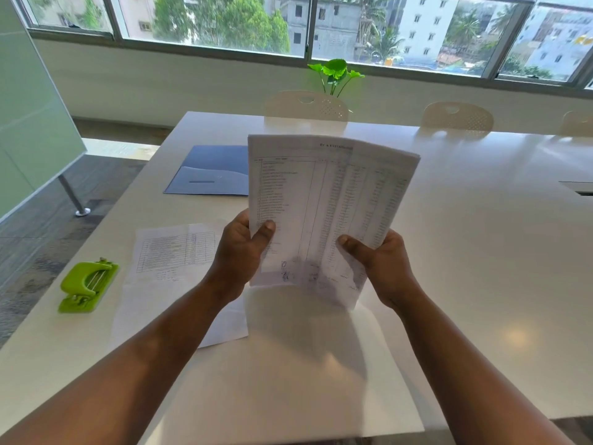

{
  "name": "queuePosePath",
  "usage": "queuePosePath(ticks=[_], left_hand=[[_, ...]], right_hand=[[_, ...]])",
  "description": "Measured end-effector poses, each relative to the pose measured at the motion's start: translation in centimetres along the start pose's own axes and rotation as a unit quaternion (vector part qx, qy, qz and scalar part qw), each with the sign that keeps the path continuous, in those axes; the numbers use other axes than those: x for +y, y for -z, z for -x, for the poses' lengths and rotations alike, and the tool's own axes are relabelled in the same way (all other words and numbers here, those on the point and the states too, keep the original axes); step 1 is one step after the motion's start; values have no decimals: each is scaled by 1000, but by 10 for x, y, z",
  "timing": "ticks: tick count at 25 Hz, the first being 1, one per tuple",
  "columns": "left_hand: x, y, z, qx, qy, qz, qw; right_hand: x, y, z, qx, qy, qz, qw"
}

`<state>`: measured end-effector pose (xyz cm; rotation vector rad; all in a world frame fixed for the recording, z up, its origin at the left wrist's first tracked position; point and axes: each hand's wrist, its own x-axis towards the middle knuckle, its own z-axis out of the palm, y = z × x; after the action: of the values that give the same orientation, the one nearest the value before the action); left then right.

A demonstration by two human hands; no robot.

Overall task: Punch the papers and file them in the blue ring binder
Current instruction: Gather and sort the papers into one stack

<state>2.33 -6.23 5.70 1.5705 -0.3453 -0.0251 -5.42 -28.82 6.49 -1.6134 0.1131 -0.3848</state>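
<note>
A shiny green plastic hole punch (88, 285) sits near the smooth white table's (481, 252) left edge. Beside it lies a flat printed sheet (170, 268); further back, the open blue binder (210, 170). The left hand (239, 252) and right hand (382, 268) pinch a thin, bendy stack of printed white papers (321, 207) upright above the table.

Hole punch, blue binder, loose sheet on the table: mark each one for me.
green hole punch (87, 285), head view, on its lever top.
blue binder (210, 170), head view, on its open inner cover.
loose sheet (173, 252), head view, on its printed table.
</note>
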Motion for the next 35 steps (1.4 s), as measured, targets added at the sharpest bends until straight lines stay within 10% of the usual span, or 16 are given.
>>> queuePosePath(ticks=[35], left_hand=[[-17, -3, 16, -96, 92, -31, 991]], right_hand=[[17, 13, -5, 22, -38, -14, 999]])
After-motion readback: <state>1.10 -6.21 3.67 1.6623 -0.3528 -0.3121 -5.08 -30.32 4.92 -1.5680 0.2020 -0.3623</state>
